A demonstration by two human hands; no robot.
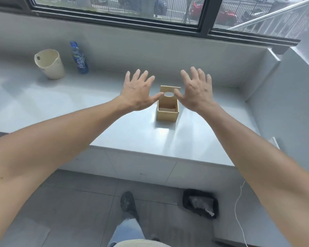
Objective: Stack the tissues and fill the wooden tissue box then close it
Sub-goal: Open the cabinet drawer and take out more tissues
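A small wooden tissue box stands on the pale grey ledge, with its inside showing brown at the bottom. Its lid, with an oval hole, stands upright at the back edge. My left hand hovers just left of the lid, palm down, fingers spread, thumb tip near the hole. On the other side my right hand does the same, its thumb close to the lid's right part. Neither hand holds anything. No tissues are in view.
A cream plastic bucket and a blue-labelled drink bottle stand at the ledge's back left. A window runs behind. Below on the tiled floor are my shoe, a dark bin and a white cable.
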